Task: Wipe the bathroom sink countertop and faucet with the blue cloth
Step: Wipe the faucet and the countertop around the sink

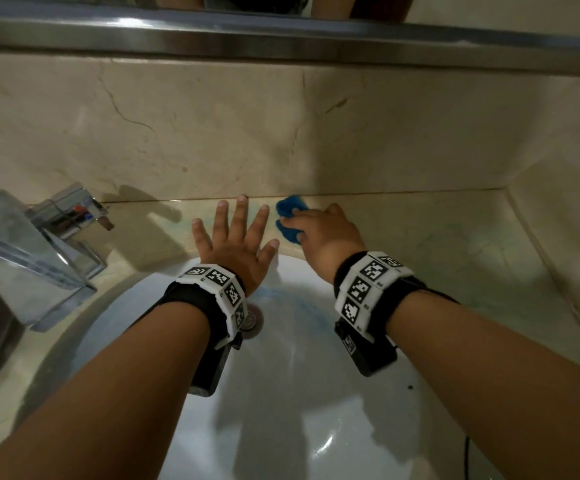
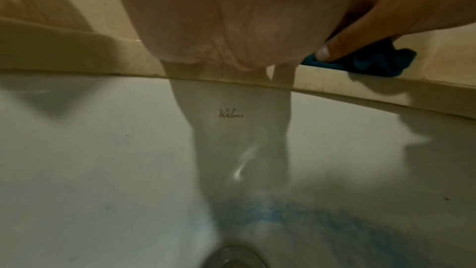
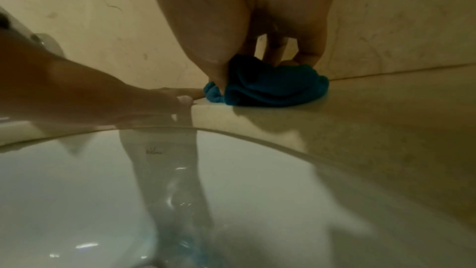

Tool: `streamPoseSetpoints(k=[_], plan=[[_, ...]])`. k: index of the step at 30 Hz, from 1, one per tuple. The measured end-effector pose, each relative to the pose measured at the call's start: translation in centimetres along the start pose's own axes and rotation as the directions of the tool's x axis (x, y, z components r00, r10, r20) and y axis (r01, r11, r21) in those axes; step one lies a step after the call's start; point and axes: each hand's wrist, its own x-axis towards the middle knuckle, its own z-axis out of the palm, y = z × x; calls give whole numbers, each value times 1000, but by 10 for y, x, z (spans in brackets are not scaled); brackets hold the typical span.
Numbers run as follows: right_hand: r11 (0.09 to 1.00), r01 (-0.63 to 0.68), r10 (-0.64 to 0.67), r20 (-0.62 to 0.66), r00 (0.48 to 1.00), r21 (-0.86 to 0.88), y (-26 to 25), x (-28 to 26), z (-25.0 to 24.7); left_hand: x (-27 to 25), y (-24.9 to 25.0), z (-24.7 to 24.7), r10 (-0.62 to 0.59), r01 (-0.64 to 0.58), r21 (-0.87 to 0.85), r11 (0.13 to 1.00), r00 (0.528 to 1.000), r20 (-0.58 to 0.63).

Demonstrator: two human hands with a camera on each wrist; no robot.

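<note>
- Your right grip [image 1: 319, 226] bunched the blue cloth [image 1: 290, 216] under curled fingers against the tabletop [image 1: 454, 237], beside the back wall, likely to bear down while wiping.
- Your left grip [image 1: 234, 237] lay flat and spread just left of it, seemingly as a brace; the faucet [image 1: 39, 244] stood further left.

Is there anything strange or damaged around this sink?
Yes. A blue smear stains the white basin near the drain, likely dye or cleaner. A dark crack runs across the marble backsplash.
</note>
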Motion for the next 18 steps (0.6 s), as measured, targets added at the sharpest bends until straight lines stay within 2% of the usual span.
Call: streamPoseSetpoints(k=[2,5,8,11,14,16,18], plan=[[998,-54,55,-16,998,31,4,-2,-1,-2,2,-2,-11,11,17,1000,1000,7],[983,-185,185,77,980,-13,20,-6,-10,-6,11,-7,-12,12,-5,1000,1000,-21],[954,-298,297,152,943,-20,48,-18,-16,-14,34,-9,148,-147,13,989,986,-71],[957,-286,287,45,957,-42,81,-35,-6,-8,60,-9,277,-276,11,961,959,-59],[959,-284,284,-132,950,14,97,-55,4,7,77,-8,252,-252,17,967,968,2],[967,-255,255,-176,951,21,95,-64,9,13,83,-4,236,-238,60,969,971,33],[977,-208,212,-166,963,46,88,-67,12,17,85,-1,224,-227,87,970,974,42]])
